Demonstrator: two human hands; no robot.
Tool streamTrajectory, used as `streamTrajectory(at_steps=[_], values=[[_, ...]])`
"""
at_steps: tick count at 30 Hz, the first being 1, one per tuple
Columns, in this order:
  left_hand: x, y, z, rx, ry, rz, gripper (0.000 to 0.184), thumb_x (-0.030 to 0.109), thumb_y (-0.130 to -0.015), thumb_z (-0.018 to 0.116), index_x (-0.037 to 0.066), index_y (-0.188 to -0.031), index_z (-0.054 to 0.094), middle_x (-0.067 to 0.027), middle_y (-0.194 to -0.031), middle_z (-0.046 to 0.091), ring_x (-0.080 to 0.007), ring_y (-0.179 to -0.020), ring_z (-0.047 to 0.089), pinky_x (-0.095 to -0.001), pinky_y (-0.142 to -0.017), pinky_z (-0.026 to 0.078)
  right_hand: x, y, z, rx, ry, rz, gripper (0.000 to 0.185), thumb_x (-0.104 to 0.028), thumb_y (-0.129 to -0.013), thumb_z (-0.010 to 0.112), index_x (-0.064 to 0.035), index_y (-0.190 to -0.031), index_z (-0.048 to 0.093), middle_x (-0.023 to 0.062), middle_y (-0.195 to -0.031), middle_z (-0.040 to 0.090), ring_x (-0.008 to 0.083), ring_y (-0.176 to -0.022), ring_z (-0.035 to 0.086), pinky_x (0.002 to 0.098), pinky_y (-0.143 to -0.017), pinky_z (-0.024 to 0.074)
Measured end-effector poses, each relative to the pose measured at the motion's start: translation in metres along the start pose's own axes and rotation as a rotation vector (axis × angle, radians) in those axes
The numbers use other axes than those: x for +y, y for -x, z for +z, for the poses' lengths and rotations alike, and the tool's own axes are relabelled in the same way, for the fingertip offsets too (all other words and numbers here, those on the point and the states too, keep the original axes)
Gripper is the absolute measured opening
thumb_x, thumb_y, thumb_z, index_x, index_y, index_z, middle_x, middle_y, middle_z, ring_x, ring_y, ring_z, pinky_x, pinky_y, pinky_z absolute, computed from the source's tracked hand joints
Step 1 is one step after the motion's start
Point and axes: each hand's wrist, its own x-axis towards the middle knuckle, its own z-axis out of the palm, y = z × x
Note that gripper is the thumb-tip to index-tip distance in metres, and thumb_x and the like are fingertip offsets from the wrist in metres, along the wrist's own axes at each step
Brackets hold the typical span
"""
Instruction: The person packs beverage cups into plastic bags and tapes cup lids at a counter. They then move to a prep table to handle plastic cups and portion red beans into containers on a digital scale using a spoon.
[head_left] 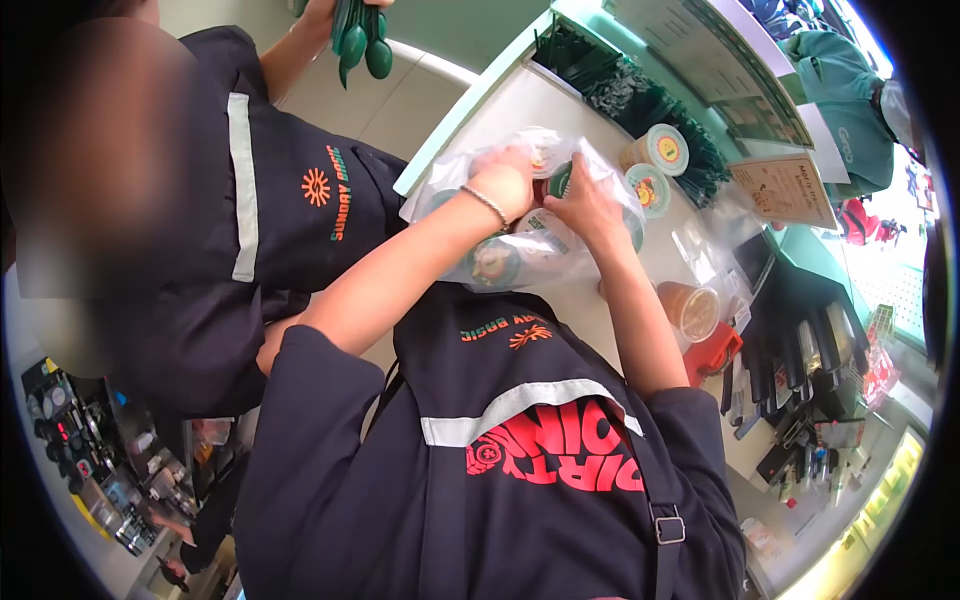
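A clear plastic bag [592, 262] stands on the counter in front of me, with several round lidded tubs inside. My left hand [503, 180], a bracelet at its wrist, reaches into the bag's mouth; its fingertips are hidden by plastic and tubs. On the bag's right side my right hand [588, 208] has thumb and fingers around a dark green tub [560, 180]. Between and below my hands lies a tub with printed lettering [541, 228]. Lower left, another tub [492, 264] shows blurred through the plastic.
Two lidded tubs [662, 150] stand right of the bag, before a row of dark green straws or cutlery. A drink cup [690, 310] sits near my right forearm, by a red object [714, 352]. At left, a co-worker's hand holds green spoons [360, 45].
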Motion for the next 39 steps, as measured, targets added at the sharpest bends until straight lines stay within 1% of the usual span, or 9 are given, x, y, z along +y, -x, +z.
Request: streamTrajectory(at_steps=[2, 5, 8, 9, 13, 22, 24, 32, 39], values=[[-0.008, -0.003, -0.017, -0.074, 0.048, 0.048, 0.032, 0.01, -0.087, 0.066, 0.003, -0.117, 0.072, -0.0242, -0.119, 0.072, -0.0401, -0.113, 0.07, -0.0449, -0.096, 0.058, 0.0, -0.005, -0.008, -0.032, -0.031, 0.089, 0.072, -0.035, -0.075, 0.082, 0.0007, -0.133, 0.058, 0.0267, -0.132, 0.064, 0.0413, -0.127, 0.06, 0.0507, -0.1, 0.0523], [-0.025, -0.029, 0.003, 0.154, 0.115, 0.504, 0.04, -0.005, -0.084, 0.06, 0.0, -0.123, 0.063, -0.0222, -0.124, 0.066, -0.042, -0.116, 0.066, -0.0483, -0.095, 0.056, 0.006, 0.002, -0.008, 0.006, -0.03, -0.02, 0.082, -0.037, -0.077, 0.082, 0.0024, -0.142, 0.051, 0.0265, -0.128, 0.068, 0.0417, -0.123, 0.063, 0.0512, -0.102, 0.0507], [-0.037, -0.071, 0.053, 0.3, -0.021, 0.786, 0.046, 0.003, -0.08, 0.07, 0.003, -0.126, 0.063, -0.0217, -0.124, 0.062, -0.0424, -0.116, 0.064, -0.0479, -0.097, 0.055, 0.005, 0.001, -0.006, -0.042, -0.08, 0.06, 0.078, -0.038, -0.074, 0.082, 0.0038, -0.134, 0.055, 0.0263, -0.128, 0.067, 0.0429, -0.121, 0.064, 0.0504, -0.098, 0.0533], [-0.02, -0.064, 0.038, 0.092, -0.017, 0.657, 0.053, 0.013, -0.078, 0.078, 0.009, -0.129, 0.064, -0.0183, -0.13, 0.057, -0.0403, -0.119, 0.061, -0.0503, -0.097, 0.056, 0.004, 0.002, -0.004, -0.04, -0.061, 0.093, 0.078, -0.04, -0.074, 0.083, 0.0035, -0.133, 0.056, 0.0271, -0.129, 0.066, 0.0428, -0.123, 0.063, 0.0505, -0.098, 0.0537], [0.002, -0.051, 0.035, 0.127, -0.198, 0.498, 0.059, 0.02, -0.074, 0.083, 0.02, -0.13, 0.066, -0.013, -0.14, 0.049, -0.035, -0.128, 0.056, -0.0541, -0.09, 0.061, -0.011, 0.003, -0.014, -0.003, 0.048, 0.111, 0.083, -0.032, -0.072, 0.089, 0.0048, -0.138, 0.054, 0.0266, -0.115, 0.071, 0.0426, -0.114, 0.069, 0.0503, -0.096, 0.0548], [0.006, -0.069, 0.037, -0.017, -0.517, 0.441, 0.064, 0.025, -0.073, 0.087, 0.009, -0.131, 0.066, -0.0205, -0.13, 0.06, -0.0402, -0.114, 0.066, -0.0451, -0.095, 0.06, -0.014, -0.006, -0.01, 0.1, 0.044, 0.052, 0.071, -0.034, -0.075, 0.089, 0.006, -0.124, 0.058, 0.0267, -0.111, 0.07, 0.0431, -0.108, 0.069, 0.05, -0.092, 0.0562], [-0.014, -0.068, 0.022, -0.077, -0.22, 0.536, 0.066, 0.023, -0.072, 0.087, 0.008, -0.132, 0.065, -0.0218, -0.133, 0.06, -0.0391, -0.118, 0.065, -0.0495, -0.099, 0.057, -0.016, -0.002, -0.009, 0.134, 0.047, 0.037, 0.071, -0.036, -0.077, 0.089, 0.0066, -0.124, 0.057, 0.0266, -0.11, 0.07, 0.0432, -0.107, 0.069, 0.0497, -0.09, 0.0568], [-0.039, 0.044, 0.018, 0.076, -0.146, 0.608, 0.066, 0.013, -0.073, 0.082, 0.007, -0.135, 0.059, -0.0083, -0.136, 0.06, -0.0308, -0.135, 0.053, -0.0455, -0.108, 0.048, 0.005, 0.015, -0.002, 0.209, -0.093, -0.004, 0.071, -0.035, -0.084, 0.084, 0.0042, -0.137, 0.056, 0.0263, -0.135, 0.061, 0.0441, -0.123, 0.061, 0.0485, -0.106, 0.0494], [-0.053, 0.096, 0.018, -0.128, -0.026, 0.23, 0.06, 0.026, -0.075, 0.089, 0.003, -0.12, 0.056, -0.017, -0.12, 0.06, -0.0371, -0.112, 0.065, -0.0476, -0.086, 0.059, -0.031, 0.08, -0.03, -0.11, -0.077, -0.3, 0.078, -0.007, -0.068, 0.089, -0.0118, -0.138, 0.055, 0.012, -0.137, 0.055, 0.0349, -0.121, 0.063, 0.0442, -0.099, 0.0543]])
